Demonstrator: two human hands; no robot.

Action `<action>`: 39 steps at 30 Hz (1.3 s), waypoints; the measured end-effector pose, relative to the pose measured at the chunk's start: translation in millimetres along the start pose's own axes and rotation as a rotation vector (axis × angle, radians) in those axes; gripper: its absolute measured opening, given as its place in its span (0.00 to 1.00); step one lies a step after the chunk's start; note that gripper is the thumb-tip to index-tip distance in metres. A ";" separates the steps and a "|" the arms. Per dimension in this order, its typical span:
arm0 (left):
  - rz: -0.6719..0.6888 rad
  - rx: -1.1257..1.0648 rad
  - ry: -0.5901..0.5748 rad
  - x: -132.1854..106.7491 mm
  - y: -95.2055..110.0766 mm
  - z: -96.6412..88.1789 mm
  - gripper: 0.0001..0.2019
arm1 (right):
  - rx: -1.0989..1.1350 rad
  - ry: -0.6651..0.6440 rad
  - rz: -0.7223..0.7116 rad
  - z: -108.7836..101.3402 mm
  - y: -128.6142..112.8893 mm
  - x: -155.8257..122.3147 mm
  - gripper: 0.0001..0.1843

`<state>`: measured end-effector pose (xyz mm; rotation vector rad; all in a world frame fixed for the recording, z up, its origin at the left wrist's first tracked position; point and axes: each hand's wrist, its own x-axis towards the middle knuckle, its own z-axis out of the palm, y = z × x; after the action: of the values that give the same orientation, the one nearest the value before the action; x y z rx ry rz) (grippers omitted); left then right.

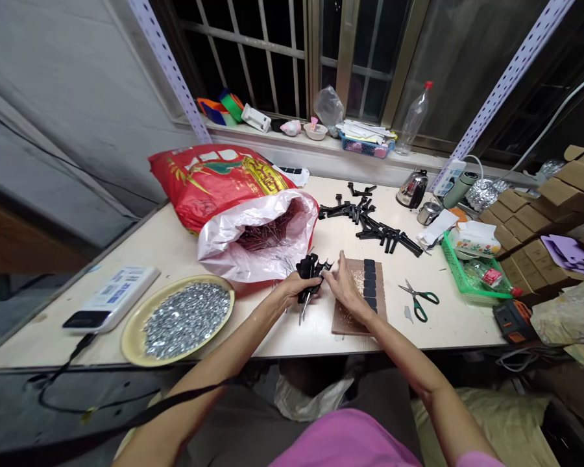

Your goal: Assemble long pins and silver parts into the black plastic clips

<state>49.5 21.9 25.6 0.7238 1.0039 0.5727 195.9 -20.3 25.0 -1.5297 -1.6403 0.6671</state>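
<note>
My left hand (292,288) is closed around a bunch of black plastic clips (310,269) with thin metal pins sticking down from it. My right hand (343,285) touches the same bunch from the right, its fingers pinching at one black piece. Both hands hover over the table, just left of a brown board (355,314) that carries a row of dark blue pads (368,285).
A yellow plate of small silver parts (185,319) lies front left beside a white scale (109,299). A pale plastic bag of dark pins (260,237) and a red sack (209,178) lie behind. Loose black pieces (370,224), green-handled scissors (421,299) and a green basket (467,272) lie to the right.
</note>
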 end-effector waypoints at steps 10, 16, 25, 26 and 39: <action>0.031 0.002 0.066 17.8 5.2 14.5 0.13 | -0.674 0.052 -0.726 -30.5 -1.4 5.2 0.18; 0.027 -0.011 0.051 -6.1 -4.8 17.0 0.15 | -0.467 0.007 -0.511 -50.4 -7.5 19.1 0.18; 0.052 -0.065 0.138 -76.0 -21.6 -32.7 0.23 | -0.431 -0.306 -0.456 22.3 -15.3 57.3 0.18; 0.049 -0.066 0.159 -79.2 -23.5 -36.5 0.24 | -0.451 -0.323 -0.506 30.5 -19.4 65.8 0.18; 0.335 0.143 0.058 -37.6 -29.3 -28.0 0.17 | -0.446 0.042 -0.995 22.9 -44.6 83.3 0.19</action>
<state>11.2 -16.2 13.9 1.0174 0.9903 0.8213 154.0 58.4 64.0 -0.7717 -2.2988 -0.2835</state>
